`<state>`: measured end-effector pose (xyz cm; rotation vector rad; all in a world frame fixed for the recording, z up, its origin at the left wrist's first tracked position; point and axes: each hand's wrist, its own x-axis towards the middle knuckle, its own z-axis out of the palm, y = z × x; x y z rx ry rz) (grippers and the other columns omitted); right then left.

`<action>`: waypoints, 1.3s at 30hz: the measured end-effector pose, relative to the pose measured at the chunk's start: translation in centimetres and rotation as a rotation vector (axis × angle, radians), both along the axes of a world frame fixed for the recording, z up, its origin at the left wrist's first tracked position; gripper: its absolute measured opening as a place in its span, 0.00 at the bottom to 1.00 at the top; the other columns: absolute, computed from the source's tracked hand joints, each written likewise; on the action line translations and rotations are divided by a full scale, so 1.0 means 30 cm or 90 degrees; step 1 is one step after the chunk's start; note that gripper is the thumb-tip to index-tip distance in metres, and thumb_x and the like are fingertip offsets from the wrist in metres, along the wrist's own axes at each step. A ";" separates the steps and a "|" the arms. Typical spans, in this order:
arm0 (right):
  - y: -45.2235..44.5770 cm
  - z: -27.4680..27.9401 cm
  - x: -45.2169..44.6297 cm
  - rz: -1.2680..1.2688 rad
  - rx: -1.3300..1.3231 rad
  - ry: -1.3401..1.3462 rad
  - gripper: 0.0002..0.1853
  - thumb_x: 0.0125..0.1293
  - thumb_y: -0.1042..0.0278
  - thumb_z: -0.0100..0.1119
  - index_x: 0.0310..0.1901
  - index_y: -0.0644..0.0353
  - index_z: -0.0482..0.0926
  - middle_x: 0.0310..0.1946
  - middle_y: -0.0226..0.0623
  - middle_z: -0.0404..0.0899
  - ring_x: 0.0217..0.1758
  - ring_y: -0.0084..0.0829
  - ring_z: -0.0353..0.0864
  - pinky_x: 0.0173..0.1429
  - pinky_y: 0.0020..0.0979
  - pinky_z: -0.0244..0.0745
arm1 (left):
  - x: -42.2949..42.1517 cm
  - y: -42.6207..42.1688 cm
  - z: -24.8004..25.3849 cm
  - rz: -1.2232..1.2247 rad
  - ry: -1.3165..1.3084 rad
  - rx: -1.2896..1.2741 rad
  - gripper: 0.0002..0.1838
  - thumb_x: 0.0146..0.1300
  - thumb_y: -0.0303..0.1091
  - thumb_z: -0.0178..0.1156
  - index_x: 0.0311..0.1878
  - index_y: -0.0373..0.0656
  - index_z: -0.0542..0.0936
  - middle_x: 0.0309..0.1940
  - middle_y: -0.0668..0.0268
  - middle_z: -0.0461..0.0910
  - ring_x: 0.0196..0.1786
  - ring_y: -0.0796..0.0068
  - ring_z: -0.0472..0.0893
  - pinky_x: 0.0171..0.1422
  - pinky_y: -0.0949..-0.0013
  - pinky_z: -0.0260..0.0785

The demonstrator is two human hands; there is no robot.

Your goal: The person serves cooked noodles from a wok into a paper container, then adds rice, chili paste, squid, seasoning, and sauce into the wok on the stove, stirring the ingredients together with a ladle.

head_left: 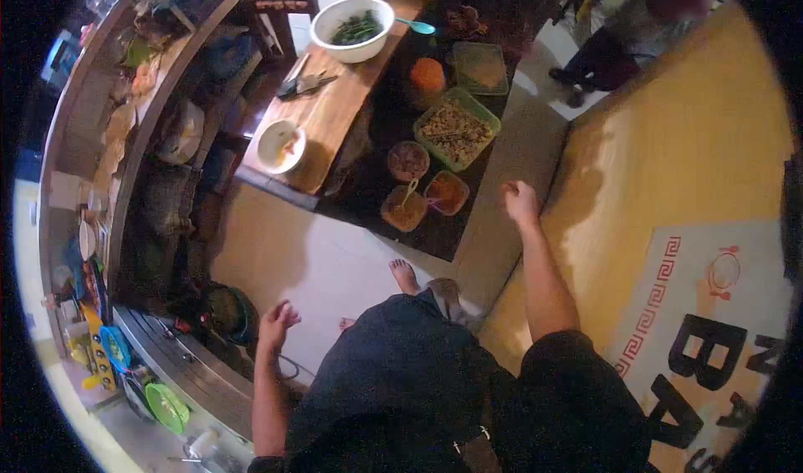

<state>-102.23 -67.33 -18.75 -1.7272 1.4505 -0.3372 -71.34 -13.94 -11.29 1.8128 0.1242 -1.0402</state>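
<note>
Right hand (520,201): up, out to the right of the dark tabletop (368,209), beyond its right edge and near its near right corner. Fingers curled in; we can't tell if they're clenched on anything. Left hand (278,321): low, just off the near left side, above the floor (335,260); fingers loosely bent, looks released. Nearest it, on the left, we get a dark round basin (230,314).

Nearest the right hand: the tub of orange-red food (449,190), near the tabletop's near right corner, purple spoon (435,205) in it. Just beside it, closer to the near edge, the tub of brownish food (403,213) with a pale yellow spoon (410,191). Behind these, a round tub of pinkish food (408,162), then a big green container of mixed food (456,130) along the right edge. Farther back we have another greenish container (481,67), with an orange round item (427,75) to its left.

Light wooden board (335,126) along the left: white bowl (282,147) at its near end, large bowl of greens (352,30) at its far end, turquoise spoon (416,26) at that bowl's right side.
</note>
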 end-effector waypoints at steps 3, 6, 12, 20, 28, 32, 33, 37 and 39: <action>-0.027 -0.123 0.016 -0.034 0.093 -0.056 0.17 0.63 0.59 0.61 0.48 0.61 0.77 0.29 0.35 0.80 0.22 0.24 0.76 0.23 0.30 0.71 | -0.079 -0.255 0.082 -0.243 -0.034 -0.042 0.22 0.67 0.35 0.57 0.57 0.30 0.71 0.36 0.59 0.79 0.39 0.71 0.81 0.48 0.70 0.73; 0.065 -0.094 0.133 -0.008 0.268 -0.011 0.18 0.62 0.60 0.62 0.48 0.63 0.75 0.27 0.36 0.80 0.20 0.25 0.76 0.21 0.30 0.71 | -0.157 -0.299 0.062 -0.343 -0.008 -0.035 0.24 0.66 0.37 0.58 0.58 0.28 0.70 0.37 0.57 0.79 0.40 0.71 0.81 0.48 0.69 0.73; 0.154 -0.182 0.174 -0.057 0.260 -0.078 0.14 0.63 0.67 0.58 0.44 0.69 0.71 0.25 0.42 0.79 0.19 0.28 0.77 0.20 0.31 0.73 | -0.192 -0.018 -0.013 -0.308 0.061 0.137 0.25 0.65 0.42 0.58 0.57 0.31 0.71 0.37 0.57 0.80 0.40 0.69 0.82 0.43 0.70 0.73; 0.187 -0.095 0.210 -0.121 0.208 -0.163 0.09 0.63 0.73 0.54 0.41 0.67 0.68 0.21 0.44 0.76 0.18 0.31 0.77 0.18 0.33 0.73 | -0.236 0.206 -0.263 -0.076 0.216 0.137 0.27 0.63 0.43 0.61 0.57 0.33 0.70 0.35 0.59 0.80 0.37 0.64 0.82 0.38 0.68 0.73; 0.339 -0.086 0.145 -0.133 0.067 -0.066 0.06 0.60 0.74 0.53 0.34 0.67 0.69 0.20 0.44 0.76 0.17 0.33 0.76 0.16 0.35 0.69 | -0.260 0.257 -0.282 -0.199 0.093 0.046 0.30 0.63 0.43 0.61 0.60 0.29 0.69 0.38 0.57 0.80 0.36 0.71 0.81 0.39 0.72 0.71; 0.351 -0.188 0.059 -0.097 -0.126 0.060 0.05 0.59 0.74 0.53 0.31 0.65 0.70 0.19 0.43 0.75 0.17 0.33 0.76 0.16 0.33 0.68 | -0.235 0.425 -0.241 -0.073 0.128 -0.017 0.30 0.64 0.43 0.60 0.61 0.30 0.67 0.41 0.55 0.80 0.38 0.69 0.82 0.42 0.71 0.72; 0.368 -0.181 0.038 -0.101 -0.090 0.024 0.05 0.58 0.73 0.54 0.30 0.65 0.70 0.19 0.43 0.75 0.17 0.33 0.76 0.18 0.34 0.69 | -0.243 0.454 -0.222 -0.031 0.136 -0.005 0.30 0.64 0.43 0.59 0.62 0.30 0.67 0.42 0.55 0.80 0.39 0.69 0.82 0.42 0.71 0.73; 0.402 -0.085 -0.019 -0.080 0.032 -0.067 0.06 0.54 0.73 0.56 0.28 0.64 0.70 0.19 0.40 0.74 0.19 0.34 0.76 0.21 0.34 0.69 | -0.291 0.468 -0.115 0.070 0.162 0.006 0.28 0.65 0.40 0.58 0.62 0.32 0.67 0.46 0.54 0.78 0.42 0.67 0.82 0.44 0.69 0.74; 0.445 -0.029 -0.014 0.024 -0.060 -0.050 0.06 0.53 0.74 0.57 0.28 0.64 0.69 0.19 0.39 0.74 0.18 0.32 0.75 0.22 0.34 0.70 | -0.334 0.414 -0.064 0.078 0.160 -0.005 0.27 0.66 0.40 0.58 0.62 0.32 0.67 0.47 0.54 0.78 0.43 0.67 0.81 0.44 0.69 0.74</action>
